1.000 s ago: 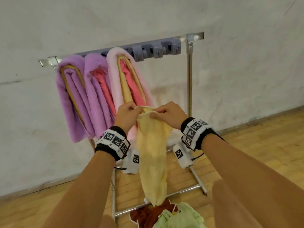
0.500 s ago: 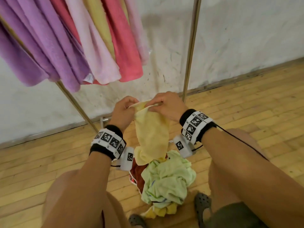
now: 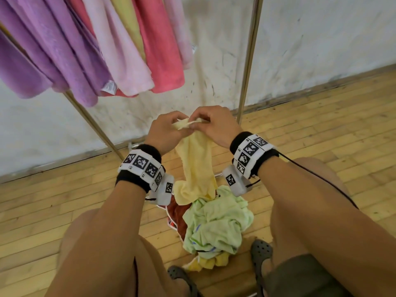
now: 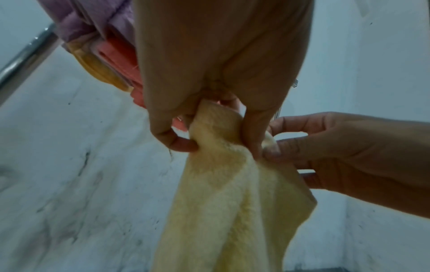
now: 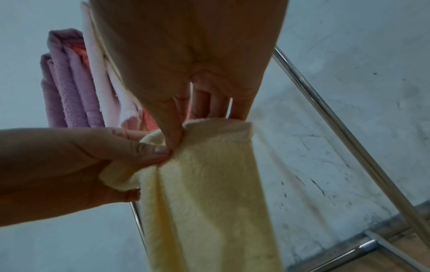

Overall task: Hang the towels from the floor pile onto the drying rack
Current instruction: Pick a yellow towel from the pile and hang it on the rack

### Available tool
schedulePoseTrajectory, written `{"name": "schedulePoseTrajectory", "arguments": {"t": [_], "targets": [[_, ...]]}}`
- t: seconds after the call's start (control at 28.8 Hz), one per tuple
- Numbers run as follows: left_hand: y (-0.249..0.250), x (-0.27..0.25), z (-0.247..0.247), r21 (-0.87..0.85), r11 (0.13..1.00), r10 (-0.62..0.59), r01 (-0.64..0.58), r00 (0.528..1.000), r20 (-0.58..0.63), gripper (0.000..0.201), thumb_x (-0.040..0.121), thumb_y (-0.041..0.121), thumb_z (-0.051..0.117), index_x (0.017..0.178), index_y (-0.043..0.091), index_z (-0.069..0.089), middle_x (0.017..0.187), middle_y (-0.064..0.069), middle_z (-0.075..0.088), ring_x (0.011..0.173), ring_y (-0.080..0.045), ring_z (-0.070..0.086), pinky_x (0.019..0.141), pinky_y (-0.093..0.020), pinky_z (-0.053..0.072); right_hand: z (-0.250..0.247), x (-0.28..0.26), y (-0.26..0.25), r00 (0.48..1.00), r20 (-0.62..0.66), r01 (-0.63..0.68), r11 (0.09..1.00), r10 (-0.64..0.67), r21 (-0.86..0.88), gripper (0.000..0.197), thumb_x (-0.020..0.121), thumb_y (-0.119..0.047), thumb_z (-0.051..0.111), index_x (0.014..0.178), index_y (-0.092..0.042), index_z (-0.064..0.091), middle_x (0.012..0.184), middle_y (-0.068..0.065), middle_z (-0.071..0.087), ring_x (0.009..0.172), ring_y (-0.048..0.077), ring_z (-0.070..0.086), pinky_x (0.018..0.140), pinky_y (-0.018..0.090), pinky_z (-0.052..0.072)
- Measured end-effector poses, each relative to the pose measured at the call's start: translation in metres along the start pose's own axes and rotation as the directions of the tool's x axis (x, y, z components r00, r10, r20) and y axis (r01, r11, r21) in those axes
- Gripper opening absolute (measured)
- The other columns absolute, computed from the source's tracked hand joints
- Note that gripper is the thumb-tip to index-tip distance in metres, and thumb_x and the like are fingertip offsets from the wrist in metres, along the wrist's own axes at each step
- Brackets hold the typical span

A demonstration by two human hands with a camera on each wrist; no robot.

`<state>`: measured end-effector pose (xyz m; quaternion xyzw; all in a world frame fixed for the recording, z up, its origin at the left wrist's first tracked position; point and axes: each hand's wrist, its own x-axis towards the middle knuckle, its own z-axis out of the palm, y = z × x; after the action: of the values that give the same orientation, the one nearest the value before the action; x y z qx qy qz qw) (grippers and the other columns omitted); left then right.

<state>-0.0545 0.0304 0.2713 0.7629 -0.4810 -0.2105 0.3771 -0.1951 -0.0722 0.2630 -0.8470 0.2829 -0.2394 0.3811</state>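
Left hand (image 3: 166, 131) and right hand (image 3: 216, 125), knuckles up, pinch the yellow towel's (image 3: 197, 163) top edge together.

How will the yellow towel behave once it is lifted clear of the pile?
Likely floppy: the yellow towel hangs in limp folds from the left hand and right hand pinching its top edge. Probably light, since fingertip pinches hold it. Its fuzzy pile suggests it won't slip.

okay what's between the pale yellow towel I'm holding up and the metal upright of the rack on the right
Nothing. In the right wrist view, only bare grey wall shows between the pale yellow terry towel and the shiny metal rack upright; the head view shows the same gap.
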Motion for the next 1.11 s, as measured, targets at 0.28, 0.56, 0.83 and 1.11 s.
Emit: {"name": "schedulePoseTrajectory", "arguments": {"t": [0.28, 0.56, 0.83, 1.11], "targets": [[-0.002, 0.001, 0.004, -0.043, 0.999, -0.031, 0.025, 0.988, -0.148, 0.018, 0.074, 0.024, 0.081, 0.077, 0.012, 0.068, 0.067, 0.005, 0.060, 0.066, -0.009, 0.052, 0.064, -0.022, 0.041, -0.004, -0.004, 0.007, 0.998, 0.039, -0.045, 0.987, 0.051, -0.154, 0.014, 0.087, -0.021, 0.066, 0.100, -0.017, 0.067, 0.091, -0.003, 0.070, 0.086, 0.016, 0.064, 0.078, 0.037, 0.054], [-0.006, 0.004, 0.010, -0.010, 0.998, -0.065, 0.065, 0.997, -0.033, 0.024, 0.080, 0.036, 0.078, 0.077, 0.019, 0.060, 0.074, 0.001, 0.063, 0.069, -0.014, 0.056, 0.067, -0.029, 0.043, -0.009, -0.012, 0.012, 0.999, 0.032, -0.014, 0.992, 0.019, -0.129, 0.014, 0.094, -0.027, 0.061, 0.103, -0.020, 0.069, 0.092, -0.006, 0.065, 0.086, 0.013, 0.059, 0.075, 0.027, 0.046], [0.000, 0.002, 0.017, -0.049, 0.997, -0.053, 0.051, 0.998, -0.044, 0.008, 0.085, 0.023, 0.069, 0.088, 0.028, 0.074, 0.066, 0.006, 0.061, 0.054, -0.011, 0.056, 0.051, -0.022, 0.046, -0.010, -0.015, 0.010, 0.995, 0.100, -0.018, 0.990, 0.032, -0.136, 0.020, 0.088, -0.021, 0.067, 0.107, -0.024, 0.066, 0.093, -0.008, 0.065, 0.085, 0.011, 0.061, 0.071, 0.021, 0.047], [-0.005, 0.003, 0.018, -0.109, 0.985, -0.139, 0.136, 0.990, -0.015, 0.018, 0.071, 0.025, 0.062, 0.083, 0.031, 0.075, 0.079, -0.003, 0.072, 0.083, -0.027, 0.069, 0.081, -0.047, 0.058, -0.011, -0.022, 0.007, 0.999, 0.043, 0.029, 0.999, -0.027, -0.040, 0.019, 0.091, -0.010, 0.060, 0.098, -0.027, 0.058, 0.084, 0.005, 0.067, 0.070, 0.018, 0.065, 0.068, 0.035, 0.058]]}}
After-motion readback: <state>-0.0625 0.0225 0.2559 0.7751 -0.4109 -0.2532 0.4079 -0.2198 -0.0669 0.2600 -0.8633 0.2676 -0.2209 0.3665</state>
